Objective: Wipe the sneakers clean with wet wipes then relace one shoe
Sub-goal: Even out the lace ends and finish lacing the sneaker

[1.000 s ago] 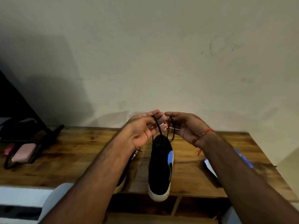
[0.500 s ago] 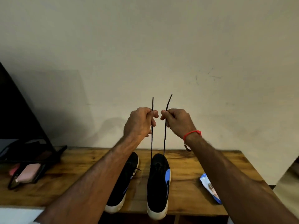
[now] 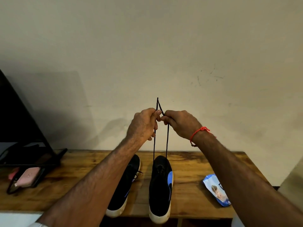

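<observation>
Hands, left (image 3: 144, 124) and right (image 3: 179, 124), each pinch one lace end (image 3: 167, 141); two sneakers (image 3: 161, 187), seemingly one wipes pack (image 3: 215, 190).

Both arms reach forward, raised; left hand (image 3: 144, 124) and right hand (image 3: 178, 124) each in a curled pinching grip, knuckles nearly touching.

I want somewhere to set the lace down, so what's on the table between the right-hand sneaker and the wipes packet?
Nothing: the head view shows bare table between the right-hand sneaker and the wipes packet.
</observation>
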Action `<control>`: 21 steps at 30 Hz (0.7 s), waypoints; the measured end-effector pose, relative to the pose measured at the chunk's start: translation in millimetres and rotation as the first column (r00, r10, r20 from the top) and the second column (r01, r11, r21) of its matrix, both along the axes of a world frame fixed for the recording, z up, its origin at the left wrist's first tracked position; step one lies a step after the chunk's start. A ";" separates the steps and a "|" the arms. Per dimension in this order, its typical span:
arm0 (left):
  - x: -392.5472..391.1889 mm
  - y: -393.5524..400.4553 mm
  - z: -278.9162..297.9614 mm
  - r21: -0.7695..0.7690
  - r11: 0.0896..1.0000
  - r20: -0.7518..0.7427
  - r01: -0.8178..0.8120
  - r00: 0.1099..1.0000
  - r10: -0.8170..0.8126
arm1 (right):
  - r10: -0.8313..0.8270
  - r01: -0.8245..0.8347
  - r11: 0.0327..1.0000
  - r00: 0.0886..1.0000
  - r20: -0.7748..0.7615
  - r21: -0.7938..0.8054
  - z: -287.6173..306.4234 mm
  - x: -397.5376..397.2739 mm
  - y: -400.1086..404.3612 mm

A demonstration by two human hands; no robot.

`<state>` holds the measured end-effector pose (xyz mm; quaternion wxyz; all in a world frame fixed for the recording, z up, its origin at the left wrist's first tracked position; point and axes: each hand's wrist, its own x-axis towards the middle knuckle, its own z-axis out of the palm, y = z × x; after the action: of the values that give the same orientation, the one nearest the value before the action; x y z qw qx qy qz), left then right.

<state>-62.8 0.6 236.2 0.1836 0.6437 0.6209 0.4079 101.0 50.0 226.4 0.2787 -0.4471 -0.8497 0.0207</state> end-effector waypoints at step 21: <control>-43.9 11.2 -209.5 -0.496 0.869 -0.206 0.010 0.970 -0.128 | 0.103 0.023 0.724 0.985 0.142 -0.689 -166.7 24.5 22.2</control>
<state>-106.8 11.8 26.8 0.2817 0.6410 0.6976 0.1519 125.5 72.2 59.7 0.0190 -0.5001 -0.8113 0.3021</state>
